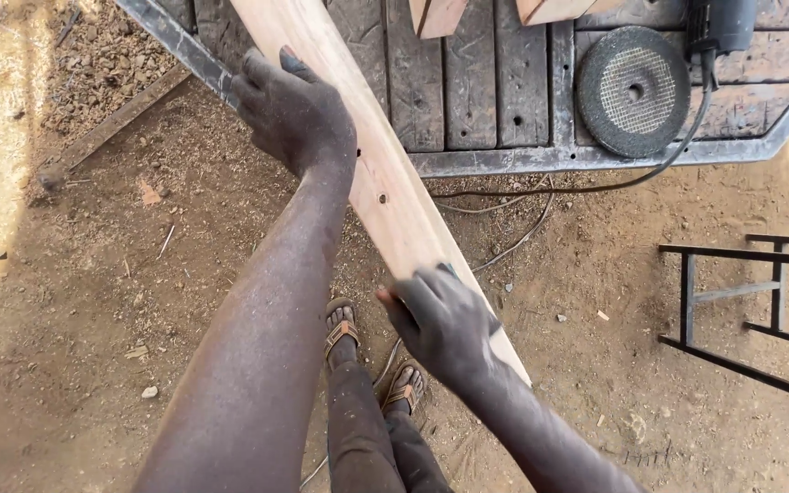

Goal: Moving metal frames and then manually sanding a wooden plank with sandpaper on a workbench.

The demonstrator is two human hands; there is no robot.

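A long pale wooden plank (pixel 385 173) lies slanted, its far part resting on the front edge of a dark slatted workbench (pixel 468 100) and its near end hanging free above the dusty ground, close to the person's sandalled feet (pixel 372 356). The left hand (pixel 294 110) lies flat over the plank near the bench's front left corner, fingers spread and pressing on the wood. The right hand (pixel 445 319) is closed around the plank's lower part; the fingers curl over the edge, and it looks slightly blurred, so whether it also holds some small tool I cannot tell. An angle grinder (pixel 650 78) with a round grey disc lies at the bench's right side, its black cable (pixel 595 187) falling over the front edge. A black metal frame (pixel 751 310) stands on the ground at the right.

The plank is supported only at the bench edge, so I judge it could slide or tip toward the feet if the left hand relaxes. The loose cable near the sandals could also catch a foot.
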